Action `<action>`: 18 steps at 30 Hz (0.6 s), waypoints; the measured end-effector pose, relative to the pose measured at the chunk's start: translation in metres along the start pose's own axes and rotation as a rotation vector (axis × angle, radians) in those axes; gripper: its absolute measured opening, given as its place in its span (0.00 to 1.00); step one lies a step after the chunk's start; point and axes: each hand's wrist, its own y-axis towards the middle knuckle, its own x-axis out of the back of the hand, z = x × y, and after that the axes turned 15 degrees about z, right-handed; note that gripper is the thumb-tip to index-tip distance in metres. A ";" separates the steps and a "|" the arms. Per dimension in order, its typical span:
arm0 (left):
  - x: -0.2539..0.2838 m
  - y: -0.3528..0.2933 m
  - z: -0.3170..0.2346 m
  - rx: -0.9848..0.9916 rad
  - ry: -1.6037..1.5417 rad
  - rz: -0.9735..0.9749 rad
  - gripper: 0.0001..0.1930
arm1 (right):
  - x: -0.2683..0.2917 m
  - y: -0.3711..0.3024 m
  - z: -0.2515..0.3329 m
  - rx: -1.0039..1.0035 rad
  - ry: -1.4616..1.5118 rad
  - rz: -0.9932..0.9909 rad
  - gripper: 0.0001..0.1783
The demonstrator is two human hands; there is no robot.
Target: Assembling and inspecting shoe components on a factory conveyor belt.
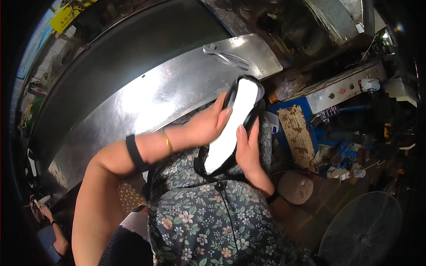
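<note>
Between my two hands is a black shoe (237,119) with its flat white underside turned up toward me. It slants over my lap, toe end toward the metal table, a black strap hanging by the near end. My left hand (212,123) grips the left edge, thumb lying on the white bottom. From the right side my right hand (248,148) holds it, with the thumb along the edge and the other fingers partly hidden beneath. Metal pliers (226,56) rest on the shiny metal table (177,84) beyond the shoe, touched by neither hand.
A dark belt (155,40) curves along behind the table. To the right stands a blue machine (306,128) with a button panel (344,91). A pale stool (295,188) and a round fan guard (361,230) are lower right. Another person's hand (45,212) shows at far left.
</note>
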 end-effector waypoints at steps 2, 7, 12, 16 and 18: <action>-0.020 -0.017 0.001 -0.108 -0.044 -0.161 0.19 | -0.003 -0.007 -0.018 0.036 -0.161 -0.058 0.38; -0.037 -0.007 0.014 -0.024 -0.592 -0.238 0.19 | 0.012 -0.015 -0.025 0.069 -0.139 -0.032 0.36; 0.011 0.050 -0.021 -0.071 -1.127 0.034 0.21 | 0.028 -0.031 -0.011 -0.017 -0.179 0.141 0.37; 0.013 0.063 -0.036 -0.012 -0.857 0.328 0.20 | 0.078 -0.007 -0.002 -0.242 -0.051 0.034 0.33; -0.004 0.061 -0.028 -0.154 -0.499 0.190 0.17 | 0.079 0.028 0.021 0.002 0.480 0.000 0.31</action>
